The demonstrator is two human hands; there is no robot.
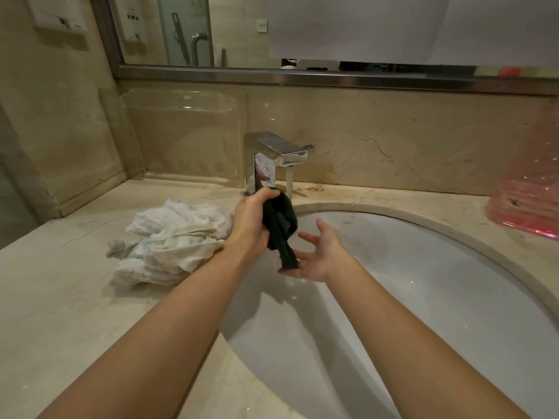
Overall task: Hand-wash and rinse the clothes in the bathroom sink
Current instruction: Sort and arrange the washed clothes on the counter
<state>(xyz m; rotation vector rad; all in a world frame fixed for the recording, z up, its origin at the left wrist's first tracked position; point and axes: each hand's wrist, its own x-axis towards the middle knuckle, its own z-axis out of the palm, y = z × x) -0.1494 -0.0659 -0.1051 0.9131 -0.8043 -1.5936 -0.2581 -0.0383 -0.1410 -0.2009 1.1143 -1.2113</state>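
Over sink (423, 267), dark bunched garment (279, 225), dangling twisted

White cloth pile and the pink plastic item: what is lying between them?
In the head view: left hand gripping dark garment, open right hand, sink.

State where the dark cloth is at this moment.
In the head view, the dark cloth hangs from the left hand over the sink's left rim, just below the running faucet, its lower end touching the open right hand.
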